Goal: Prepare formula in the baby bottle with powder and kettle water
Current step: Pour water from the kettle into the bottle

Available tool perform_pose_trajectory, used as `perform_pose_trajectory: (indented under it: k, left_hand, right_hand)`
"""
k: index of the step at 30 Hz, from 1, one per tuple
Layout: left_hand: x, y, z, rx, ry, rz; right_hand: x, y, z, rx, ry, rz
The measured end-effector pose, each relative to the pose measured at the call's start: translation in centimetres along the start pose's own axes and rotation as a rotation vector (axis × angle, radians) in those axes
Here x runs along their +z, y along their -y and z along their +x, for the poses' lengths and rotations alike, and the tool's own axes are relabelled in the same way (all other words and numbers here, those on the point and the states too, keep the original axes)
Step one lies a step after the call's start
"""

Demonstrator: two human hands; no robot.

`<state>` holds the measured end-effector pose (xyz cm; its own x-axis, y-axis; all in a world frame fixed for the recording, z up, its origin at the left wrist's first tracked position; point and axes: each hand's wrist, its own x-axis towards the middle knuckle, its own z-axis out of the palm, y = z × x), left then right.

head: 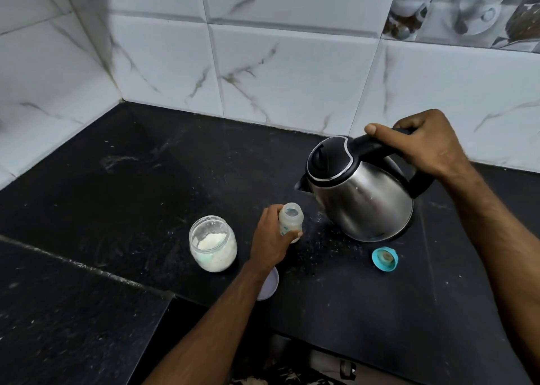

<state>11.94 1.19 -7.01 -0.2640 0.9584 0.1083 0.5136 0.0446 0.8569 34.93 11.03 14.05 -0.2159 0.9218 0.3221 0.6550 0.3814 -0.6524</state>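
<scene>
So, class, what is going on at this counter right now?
A person is making baby formula. The left hand holds the open baby bottle upright on the black counter. The right hand grips the kettle by its handle, spout towards the bottle. The powder jar stands open, and the bottle's teal cap lies aside.

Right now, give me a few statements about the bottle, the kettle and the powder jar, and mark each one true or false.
1. The right hand grips the kettle by its black handle. True.
2. The baby bottle has its teal cap screwed on. False: its mouth is open, and the teal cap lies on the counter to the right.
3. The left hand holds the baby bottle. True.
4. The powder jar is closed with a lid. False: it stands open, white powder showing inside.
5. The kettle's spout points away from the bottle. False: it points left, towards the bottle side.
</scene>
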Motion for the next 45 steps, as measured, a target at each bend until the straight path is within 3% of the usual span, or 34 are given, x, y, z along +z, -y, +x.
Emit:
perform_pose_trajectory:
  k: [16, 31, 45]
  left_hand:
    - [0.1, 0.2, -0.2, 0.008, -0.010, -0.058]
    - [0.5, 0.7, -0.3, -0.026, -0.020, -0.099]
    - [0.4, 1.0, -0.2, -0.042, -0.013, -0.132]
  right_hand:
    - [4.9, -0.1, 4.0, 0.058, -0.167, 0.280]
    - [14.4, 0.5, 6.6, 0.162, -0.101, 0.484]
    - [17.6, -1.3, 6.9, 0.225, -0.055, 0.644]
